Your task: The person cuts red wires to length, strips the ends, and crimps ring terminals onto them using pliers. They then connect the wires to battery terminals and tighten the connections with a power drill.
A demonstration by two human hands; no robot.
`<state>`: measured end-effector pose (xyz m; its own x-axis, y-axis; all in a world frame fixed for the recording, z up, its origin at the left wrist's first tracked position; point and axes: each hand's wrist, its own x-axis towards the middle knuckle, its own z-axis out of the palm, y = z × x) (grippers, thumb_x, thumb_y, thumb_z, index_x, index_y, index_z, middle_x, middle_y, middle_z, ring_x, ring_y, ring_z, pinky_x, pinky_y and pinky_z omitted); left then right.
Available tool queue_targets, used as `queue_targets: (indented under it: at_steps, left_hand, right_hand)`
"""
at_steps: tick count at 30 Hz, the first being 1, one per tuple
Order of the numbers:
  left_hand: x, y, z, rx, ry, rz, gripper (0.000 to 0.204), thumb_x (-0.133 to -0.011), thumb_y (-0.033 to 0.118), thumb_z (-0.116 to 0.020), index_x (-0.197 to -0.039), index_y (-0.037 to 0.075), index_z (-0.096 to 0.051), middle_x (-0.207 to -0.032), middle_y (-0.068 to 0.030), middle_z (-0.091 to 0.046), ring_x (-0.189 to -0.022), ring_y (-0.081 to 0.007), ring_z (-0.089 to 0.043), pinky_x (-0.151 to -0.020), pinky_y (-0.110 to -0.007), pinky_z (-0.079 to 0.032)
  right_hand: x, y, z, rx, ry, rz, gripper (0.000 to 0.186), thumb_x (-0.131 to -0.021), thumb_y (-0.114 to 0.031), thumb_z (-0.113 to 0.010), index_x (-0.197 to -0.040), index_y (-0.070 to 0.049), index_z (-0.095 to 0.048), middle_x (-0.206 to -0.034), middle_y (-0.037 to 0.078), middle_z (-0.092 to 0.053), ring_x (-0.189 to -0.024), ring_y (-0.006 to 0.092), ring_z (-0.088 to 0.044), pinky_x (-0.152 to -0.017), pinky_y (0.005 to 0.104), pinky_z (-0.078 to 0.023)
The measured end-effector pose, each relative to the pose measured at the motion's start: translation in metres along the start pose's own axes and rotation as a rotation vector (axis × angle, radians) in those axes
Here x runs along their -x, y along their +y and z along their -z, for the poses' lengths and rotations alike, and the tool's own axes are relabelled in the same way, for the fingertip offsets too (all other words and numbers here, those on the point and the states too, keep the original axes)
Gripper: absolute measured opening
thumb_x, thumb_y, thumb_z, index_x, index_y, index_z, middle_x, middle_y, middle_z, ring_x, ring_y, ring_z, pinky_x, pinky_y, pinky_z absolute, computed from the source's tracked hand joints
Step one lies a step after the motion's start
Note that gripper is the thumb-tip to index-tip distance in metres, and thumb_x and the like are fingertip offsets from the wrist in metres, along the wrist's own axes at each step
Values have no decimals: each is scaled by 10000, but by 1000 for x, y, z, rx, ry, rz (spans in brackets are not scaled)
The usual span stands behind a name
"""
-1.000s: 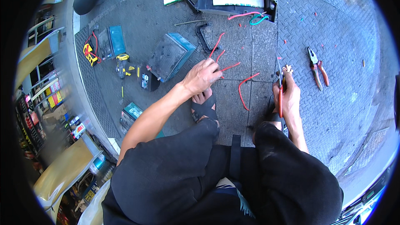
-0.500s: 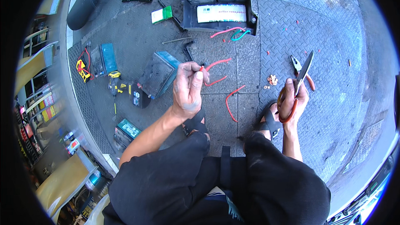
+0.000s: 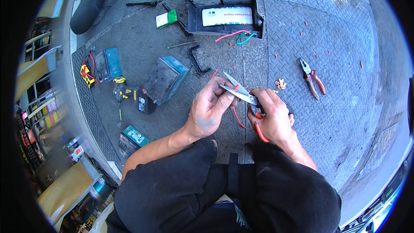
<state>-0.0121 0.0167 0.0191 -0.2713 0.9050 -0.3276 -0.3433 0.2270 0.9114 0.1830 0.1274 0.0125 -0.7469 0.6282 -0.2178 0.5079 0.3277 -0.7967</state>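
My left hand [image 3: 204, 111] is closed on a red wire [image 3: 236, 88], pinching it near its end. My right hand [image 3: 274, 115] grips scissors [image 3: 245, 95] with orange-red handles. Their blades are spread, and the wire's tip shows between them, close to my left fingertips. Part of the wire's length is hidden behind my hands. Another red length [image 3: 239, 118] shows below the blades; whether it belongs to the same wire I cannot tell.
Pliers [image 3: 311, 77] lie on the floor at right, beside copper scraps [image 3: 280, 83]. Ahead stands a black battery case [image 3: 224, 30] with pink [image 3: 233, 33] and green [image 3: 246, 39] wires. A large battery [image 3: 166, 80] and a black bracket [image 3: 197, 60] lie left of centre.
My right hand has swung left with the scissors to meet my left hand, and the blades have spread around the wire's tip. The pliers are now fully visible. My left hand shifted slightly right.
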Motion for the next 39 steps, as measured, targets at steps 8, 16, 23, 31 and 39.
queue_targets:
  at_steps: [8, 16, 23, 31, 39]
  left_hand:
    - [-1, 6, -3, -158, 27, 53, 147, -1115, 103, -629, -1157, -21, -695, -886, -59, -727, -768, -113, -660, -697, -305, -544]
    - [5, 14, 0, -528, 78, 10, 166, -1070, 86, -630, -1015, -42, -719, -741, -110, -662, -647, -208, -653, -612, -384, -497]
    - [5, 12, 3, -213, 14, 239, 217, -1123, 143, -586, -1066, -24, -711, -730, 18, -578, -613, -44, -499, -539, -269, -384]
    - [-2, 15, 14, 280, -69, 521, 224, -1103, 133, -551, -1022, -41, -666, -702, 75, -420, -570, -7, -338, -478, -215, -258]
    - [6, 30, 11, 370, -141, 530, 234, -1094, 72, -503, -1118, -103, -656, -721, 50, -400, -607, -27, -321, -480, -228, -238]
  right_hand:
    - [5, 4, -3, 73, 18, -20, 505, -822, -62, -845, -1298, -77, -677, -1009, 151, -668, -915, 379, -724, -787, 476, -589]
    - [9, 9, -12, 32, -8, 16, 506, -792, -61, -814, -1278, -69, -670, -921, 155, -667, -856, 390, -721, -733, 498, -608]
    - [16, 19, -17, -41, -45, -4, 486, -809, -57, -811, -1273, -55, -666, -874, 157, -665, -798, 389, -718, -688, 487, -593]
    - [19, 14, -24, -349, -146, -104, 405, -815, 7, -790, -1208, 24, -691, -804, 126, -639, -651, 257, -630, -619, 395, -517]
    - [14, 22, -21, -57, 74, 205, 565, -768, -60, -886, -1283, -48, -655, -933, 133, -626, -748, 349, -694, -647, 452, -579]
